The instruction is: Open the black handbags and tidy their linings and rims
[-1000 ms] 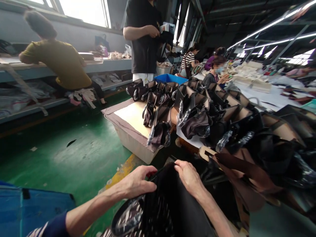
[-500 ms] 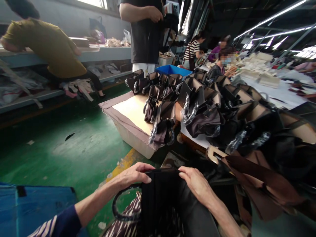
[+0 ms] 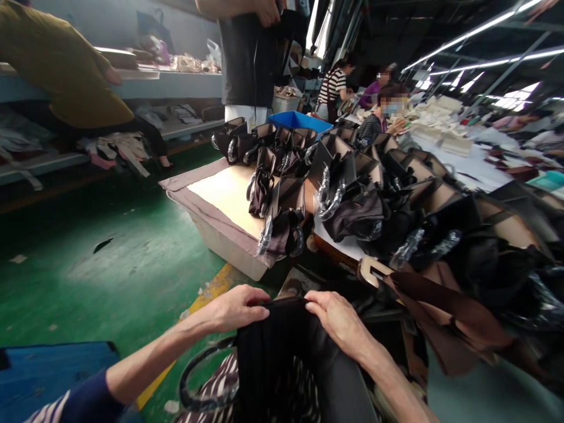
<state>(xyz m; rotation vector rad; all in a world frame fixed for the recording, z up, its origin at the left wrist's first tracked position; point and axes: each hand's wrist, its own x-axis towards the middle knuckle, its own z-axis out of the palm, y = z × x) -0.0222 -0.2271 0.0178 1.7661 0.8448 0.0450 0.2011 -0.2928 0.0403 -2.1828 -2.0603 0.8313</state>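
Observation:
A black handbag rests over my lap, on striped patterned cloth. My left hand pinches its far edge on the left. On the right of that same edge, my right hand grips between thumb and fingers. A looped handle, apparently wrapped in clear plastic, sticks out from the bag's left side. Dark grey material spreads below my right forearm. The bag's lower part runs out of the picture.
Many unfinished dark bags crowd the table ahead. A cloth-topped white bin stands before me, a blue bin behind. Brown panels hang at right. A blue box sits at lower left. One person stands ahead; others sit working.
The whole view has swung a little to the right. My hands stay on the bag's edge and have come slightly closer together.

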